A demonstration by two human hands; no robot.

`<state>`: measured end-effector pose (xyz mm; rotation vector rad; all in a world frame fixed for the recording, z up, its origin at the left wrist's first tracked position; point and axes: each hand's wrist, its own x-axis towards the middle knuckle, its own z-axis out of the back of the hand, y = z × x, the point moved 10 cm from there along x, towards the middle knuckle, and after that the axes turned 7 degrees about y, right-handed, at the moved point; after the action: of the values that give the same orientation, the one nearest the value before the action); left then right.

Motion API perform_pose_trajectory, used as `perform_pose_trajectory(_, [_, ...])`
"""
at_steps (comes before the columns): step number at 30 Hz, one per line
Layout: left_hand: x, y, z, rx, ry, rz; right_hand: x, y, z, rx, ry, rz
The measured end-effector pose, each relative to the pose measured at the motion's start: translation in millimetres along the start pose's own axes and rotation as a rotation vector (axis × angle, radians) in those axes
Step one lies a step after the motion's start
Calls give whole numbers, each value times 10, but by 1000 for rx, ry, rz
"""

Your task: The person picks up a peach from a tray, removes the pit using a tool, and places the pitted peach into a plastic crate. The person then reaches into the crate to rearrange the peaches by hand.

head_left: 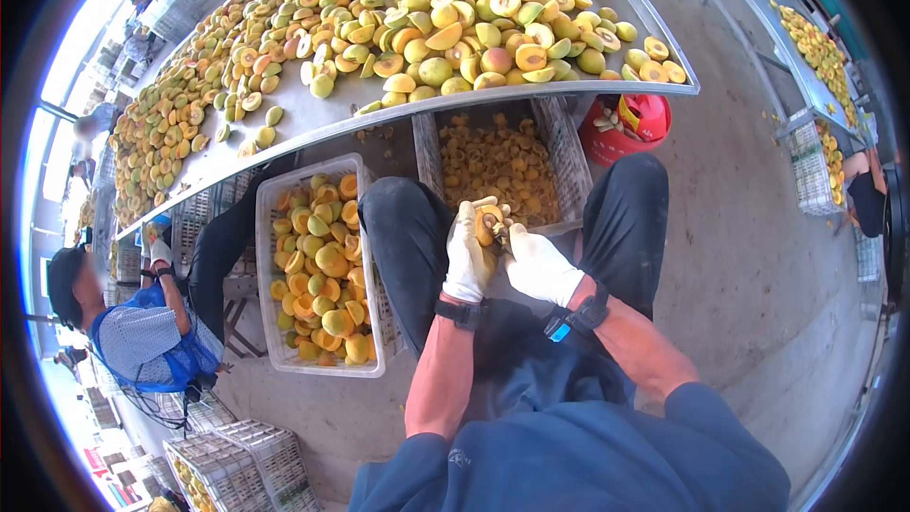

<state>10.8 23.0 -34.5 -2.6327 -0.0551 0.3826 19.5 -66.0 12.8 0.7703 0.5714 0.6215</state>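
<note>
Fruit (485, 228), gripped by left hand (469, 254), is risking a slip if right hand (540, 267), grip unclear, is pressing hard.

On the grey concrete floor (758, 303) at our left, we see a seated co-worker in a dark cap and blue mesh vest (142, 332). Nearer us stand pale slatted plastic crates (256, 460). To our right, we see a round red plastic bucket (616, 140) and, farther off, a long metal bench (749, 9) bearing yellow fruit (806, 43).

Halved yellow fruit (488, 224), cut face up
</note>
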Motion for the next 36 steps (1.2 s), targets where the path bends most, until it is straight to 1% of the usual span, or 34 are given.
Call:
perform_pose_trajectory(4, [-1, 22, 24, 92, 14, 42, -61, -57, -20, 97, 54, -44])
perform_pose_trajectory(6, [-4, 24, 22, 134, 14, 67, -93, -16, 17, -37, 50, 6])
perform_pose_trajectory(7, [-1, 38, 13, 171, 22, 104, -114, -64, -16, -35, 49, 5])
perform_pose_trajectory(9, [29, 53, -6, 212, 32, 141, -187, 35, -2, -286, -80, 174])
perform_pose_trajectory(10, [22, 92, 16, 314, 30, 191, -215, -4, -13, -281, -84, 171])
perform_pose_trajectory(11, [30, 119, 30, 414, 29, 238, -210, -79, -61, -258, -19, 142])
perform_pose_trajectory(12, [93, 125, 74, 418, 32, 237, -193, -137, -80, -237, 45, 117])
perform_pose_trajectory(14, [130, 376, 302, 412, 58, 446, -185, -242, -25, -97, 83, 81])
perform_pose_trajectory(15, [170, 351, 239, 325, 158, 421, -136, -298, 7, -15, 45, 157])
perform_pose_trajectory(16, [145, 354, 80, 330, 165, 418, -142, -162, 114, -18, 38, 160])
perform_pose_trajectory(18, [84, -90, -271, 745, 49, -139, -190, -296, 21, 671, 255, -272])
perform_pose_trajectory(19, [16, -167, -394, 894, 73, -278, -164, -368, -111, 927, 242, -142])
perform_pose_trajectory(20, [-31, -215, -421, 909, 22, -318, -180, -386, -145, 1020, 192, -178])
perform_pose_trajectory(21, [-52, -288, -465, 927, 22, -408, -127, -278, -153, 980, 212, -125])
perform_pose_trajectory(22, [23, -231, -271, 879, -9, -397, -152, -126, -179, 1087, 312, -167])
perform_pose_trajectory(23, [35, -262, -167, 994, -69, -429, -135, -97, -202, 1030, 338, -187])
perform_pose_trajectory(24, [-11, -315, -213, 1029, -76, -458, -156, -116, -256, 984, 365, -231])
perform_pose_trajectory(25, [9, -258, -135, 878, -66, -345, -159, -119, -225, 855, 373, -232])
perform_pose_trajectory(26, [20, -247, -123, 883, -34, -337, -164, -147, -201, 732, 377, -242])
perform_pose_trajectory(27, [52, -239, -119, 932, -10, -295, -148, -142, -199, 687, 402, -227])
perform_pose_trajectory(28, [76, -212, -98, 979, 11, -246, -140, -154, -181, 685, 399, -218])
perform_pose_trajectory(30, [82, -240, -90, 982, 35, -245, -199, -210, -187, 620, 428, -267])
perform_pose_trajectory(31, [96, -180, -86, 1017, 67, -147, -263, -124, -161, 677, 445, -292])
perform_pose_trajectory(32, [103, -113, -80, 1048, 98, -48, -278, -164, -146, 672, 438, -291])
perform_pose_trajectory(33, [88, -75, -119, 990, 168, 25, -362, -109, -243, 946, 536, -306])
perform_pose_trajectory(34, [64, -101, -154, 989, 175, 23, -434, -6, -306, 1224, 631, -314])
perform_pose_trajectory(35, [38, -95, -238, 914, 236, 29, -491, 30, -282, 1324, 632, -312])
perform_pose_trajectory(36, [10, -92, -338, 841, 296, 37, -480, 44, -250, 1324, 625, -305])
